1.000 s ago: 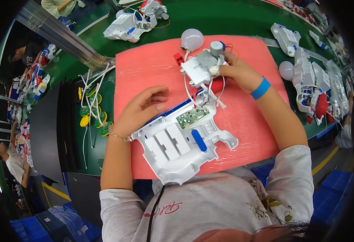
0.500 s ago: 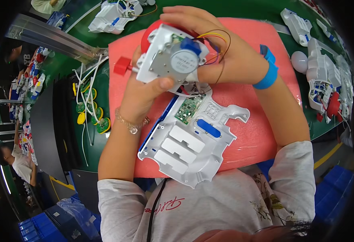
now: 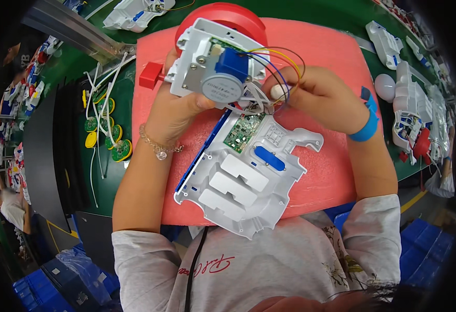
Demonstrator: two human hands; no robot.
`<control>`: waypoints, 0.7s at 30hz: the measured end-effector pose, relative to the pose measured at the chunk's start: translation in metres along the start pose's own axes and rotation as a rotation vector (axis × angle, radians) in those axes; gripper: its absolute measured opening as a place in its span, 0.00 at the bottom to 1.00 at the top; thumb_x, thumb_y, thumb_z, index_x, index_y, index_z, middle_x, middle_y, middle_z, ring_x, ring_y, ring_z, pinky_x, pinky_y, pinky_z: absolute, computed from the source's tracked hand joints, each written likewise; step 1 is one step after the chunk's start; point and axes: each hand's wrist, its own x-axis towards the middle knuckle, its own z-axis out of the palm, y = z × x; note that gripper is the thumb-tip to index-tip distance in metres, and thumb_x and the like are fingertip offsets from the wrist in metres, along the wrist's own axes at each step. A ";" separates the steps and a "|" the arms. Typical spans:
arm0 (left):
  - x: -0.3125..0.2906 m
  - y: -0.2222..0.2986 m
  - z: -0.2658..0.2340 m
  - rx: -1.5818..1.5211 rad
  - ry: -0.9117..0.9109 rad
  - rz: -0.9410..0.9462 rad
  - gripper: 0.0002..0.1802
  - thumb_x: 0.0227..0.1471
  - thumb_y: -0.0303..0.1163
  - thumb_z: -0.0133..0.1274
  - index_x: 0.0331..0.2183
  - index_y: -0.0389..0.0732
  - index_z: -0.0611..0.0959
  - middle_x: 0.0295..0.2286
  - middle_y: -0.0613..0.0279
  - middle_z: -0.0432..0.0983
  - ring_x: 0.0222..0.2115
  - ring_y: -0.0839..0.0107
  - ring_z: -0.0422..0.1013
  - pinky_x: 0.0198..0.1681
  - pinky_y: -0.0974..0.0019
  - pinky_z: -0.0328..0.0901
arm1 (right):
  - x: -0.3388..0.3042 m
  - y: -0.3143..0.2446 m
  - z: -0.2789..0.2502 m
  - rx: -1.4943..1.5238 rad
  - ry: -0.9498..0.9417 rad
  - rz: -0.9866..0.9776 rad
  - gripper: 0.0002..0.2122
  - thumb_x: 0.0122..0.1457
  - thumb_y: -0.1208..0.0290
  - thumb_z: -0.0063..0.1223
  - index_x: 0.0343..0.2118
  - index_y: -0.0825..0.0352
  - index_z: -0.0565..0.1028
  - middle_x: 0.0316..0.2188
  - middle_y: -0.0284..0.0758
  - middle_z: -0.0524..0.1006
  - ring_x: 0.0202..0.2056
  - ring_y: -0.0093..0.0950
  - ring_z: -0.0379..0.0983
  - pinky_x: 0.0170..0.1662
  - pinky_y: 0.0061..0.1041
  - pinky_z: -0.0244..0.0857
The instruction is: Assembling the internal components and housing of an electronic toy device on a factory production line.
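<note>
My left hand (image 3: pixel 173 112) grips a motor assembly (image 3: pixel 190 67) from its left and lower side, thumb under the round silver motor (image 3: pixel 221 86). A red disc (image 3: pixel 233 14) shows behind the assembly, and a red block (image 3: pixel 150 75) juts out on its left. Thin coloured wires (image 3: pixel 296 61) loop from the assembly to my right hand (image 3: pixel 329 101), whose closed fingertips pinch them near a small white round thing (image 3: pixel 278 92) I cannot identify. Below lies an open white shell half (image 3: pixel 282 195) with a green circuit board (image 3: pixel 242 132) inside. White cables (image 3: pixel 256 99) hang between assembly and shell.
A pink foam mat (image 3: pixel 332 171) lies under the work. To the left are green round boards with white cables (image 3: pixel 121 150) and a metal post (image 3: pixel 77 31). Other white shells (image 3: pixel 385 46) and a white ball (image 3: pixel 384 87) sit at the right. Another shell (image 3: pixel 137 14) is at the back.
My right hand has come off the assembly and moved right and down to the wires. The assembly now tilts, showing more of the red disc; my left hand still holds it.
</note>
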 end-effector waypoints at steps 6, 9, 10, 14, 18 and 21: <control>0.003 -0.013 -0.006 -0.041 -0.085 0.006 0.46 0.28 0.49 0.66 0.49 0.41 0.65 0.44 0.59 0.68 0.45 0.61 0.66 0.47 0.54 0.64 | -0.001 -0.009 0.000 0.204 -0.176 0.233 0.11 0.57 0.72 0.44 0.39 0.70 0.73 0.25 0.29 0.73 0.24 0.15 0.64 0.28 0.15 0.60; -0.001 -0.017 -0.008 -0.035 -0.137 0.027 0.45 0.34 0.52 0.62 0.51 0.41 0.63 0.46 0.55 0.66 0.47 0.58 0.64 0.48 0.52 0.63 | -0.002 -0.006 0.002 0.322 -0.245 0.242 0.11 0.57 0.71 0.46 0.40 0.70 0.73 0.25 0.28 0.74 0.24 0.14 0.64 0.27 0.14 0.60; -0.003 0.000 0.003 -0.011 -0.107 -0.120 0.43 0.41 0.57 0.53 0.53 0.42 0.61 0.50 0.52 0.62 0.49 0.55 0.62 0.50 0.48 0.61 | -0.002 -0.006 0.002 0.391 -0.274 0.279 0.11 0.56 0.71 0.47 0.40 0.71 0.74 0.26 0.28 0.74 0.25 0.14 0.66 0.27 0.14 0.61; -0.007 0.010 0.015 -0.077 0.013 -0.120 0.56 0.27 0.62 0.61 0.53 0.42 0.59 0.47 0.62 0.64 0.48 0.68 0.62 0.50 0.62 0.59 | 0.001 0.003 0.008 0.445 -0.320 0.244 0.11 0.51 0.73 0.54 0.38 0.71 0.74 0.29 0.31 0.76 0.32 0.17 0.70 0.35 0.15 0.64; -0.003 0.002 0.004 -0.217 -0.079 0.025 0.27 0.51 0.38 0.43 0.52 0.41 0.59 0.46 0.55 0.66 0.46 0.63 0.64 0.49 0.58 0.59 | -0.003 0.015 0.017 0.020 -0.159 -0.036 0.11 0.49 0.73 0.56 0.37 0.68 0.75 0.27 0.32 0.76 0.30 0.19 0.69 0.36 0.19 0.64; 0.001 0.003 0.002 -0.221 -0.043 -0.044 0.27 0.52 0.39 0.42 0.52 0.40 0.60 0.44 0.55 0.67 0.45 0.65 0.65 0.48 0.60 0.60 | 0.000 0.004 0.016 -0.029 -0.115 0.050 0.10 0.49 0.73 0.56 0.35 0.68 0.76 0.26 0.31 0.76 0.30 0.19 0.69 0.36 0.19 0.63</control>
